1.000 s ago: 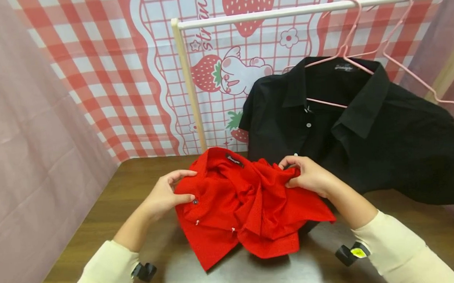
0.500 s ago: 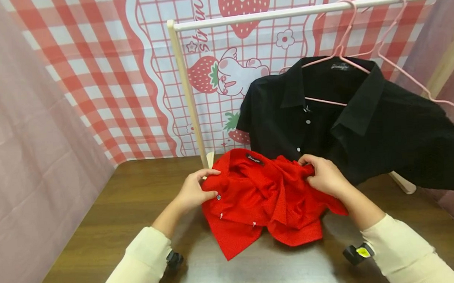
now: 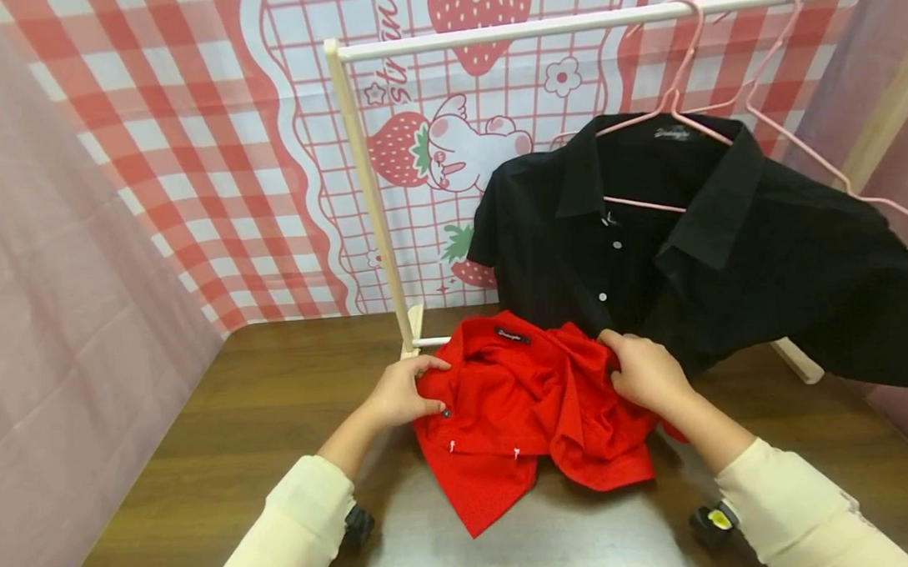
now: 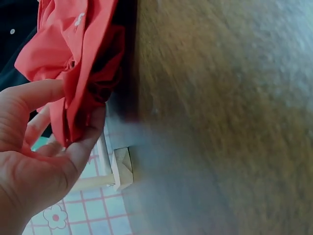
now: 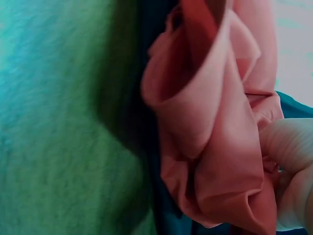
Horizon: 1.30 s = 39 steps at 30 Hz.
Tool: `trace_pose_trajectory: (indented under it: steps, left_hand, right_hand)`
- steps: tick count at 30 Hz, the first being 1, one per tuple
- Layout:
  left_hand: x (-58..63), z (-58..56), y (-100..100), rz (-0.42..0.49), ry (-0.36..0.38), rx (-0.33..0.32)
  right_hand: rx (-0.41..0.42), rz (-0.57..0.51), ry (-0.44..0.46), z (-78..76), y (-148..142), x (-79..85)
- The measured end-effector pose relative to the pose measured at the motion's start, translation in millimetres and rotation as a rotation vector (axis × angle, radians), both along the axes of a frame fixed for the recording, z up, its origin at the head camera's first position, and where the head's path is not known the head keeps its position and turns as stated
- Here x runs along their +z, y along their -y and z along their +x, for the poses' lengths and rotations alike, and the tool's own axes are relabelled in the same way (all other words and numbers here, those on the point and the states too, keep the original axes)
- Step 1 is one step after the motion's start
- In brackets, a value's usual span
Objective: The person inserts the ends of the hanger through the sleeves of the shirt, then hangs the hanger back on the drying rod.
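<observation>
Crumpled red collared cloth shirt (image 3: 507, 415) shifted right vs earlier, baring pale wooden rack foot (image 3: 416, 320) far left; held near side of black collared cloth shirt (image 3: 686, 275), left hand (image 3: 399, 392) pinching left edge, right hand (image 3: 647, 373) pinching right

Blazes red across the crumpled shirt (image 3: 496, 420)! Black on the hanging shirt (image 3: 695, 308), white on its buttons (image 3: 603, 297), pink on the hangers (image 3: 704, 129), cream on the sleeves (image 3: 290, 523). Runs grained brown along the table (image 3: 226, 433), bursts into red-and-white checks and strawberries over the backdrop (image 3: 217, 158)!
</observation>
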<state>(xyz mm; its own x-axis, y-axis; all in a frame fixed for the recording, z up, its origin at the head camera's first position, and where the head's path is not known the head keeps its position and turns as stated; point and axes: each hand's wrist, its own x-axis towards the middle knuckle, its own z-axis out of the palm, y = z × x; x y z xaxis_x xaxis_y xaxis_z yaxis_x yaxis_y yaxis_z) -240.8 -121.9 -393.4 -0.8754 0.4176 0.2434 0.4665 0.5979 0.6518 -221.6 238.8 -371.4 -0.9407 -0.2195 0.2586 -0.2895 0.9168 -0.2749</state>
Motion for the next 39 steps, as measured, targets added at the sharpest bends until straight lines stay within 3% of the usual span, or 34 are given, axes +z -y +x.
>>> trace_pose_trajectory:
  steps: [12, 17, 26, 29, 32, 36, 39]
  left_hand:
    - [4.5, 2.7, 5, -0.088, -0.024, 0.003]
    - [12.5, 1.6, 9, -0.09, 0.017, 0.024]
    - [22.2, -1.9, 7, -0.032, -0.02, 0.156]
    - [21.5, -4.3, 3, -0.055, -0.052, 0.171]
    - [20.0, -6.2, -2, -0.123, -0.095, 0.163]
    - [18.2, -7.6, -7, -0.222, -0.101, 0.146]
    - [16.9, -8.5, -8, -0.282, -0.089, 0.163]
  right_hand:
    - [-0.016, 0.085, -0.096, 15.2, -2, 11.1]
    - [-0.015, 0.116, -0.163, 24.1, -2, 15.6]
    - [0.04, 0.021, -0.302, 46.7, 22, 29.5]
    - [0.072, -0.023, -0.242, 53.0, 39, 27.8]
    - [0.076, -0.029, -0.111, 57.1, 55, 21.0]
    - [0.036, 0.017, 0.057, 59.1, 70, 10.9]
    - [-0.001, 0.031, 0.105, 58.3, 72, 9.1]
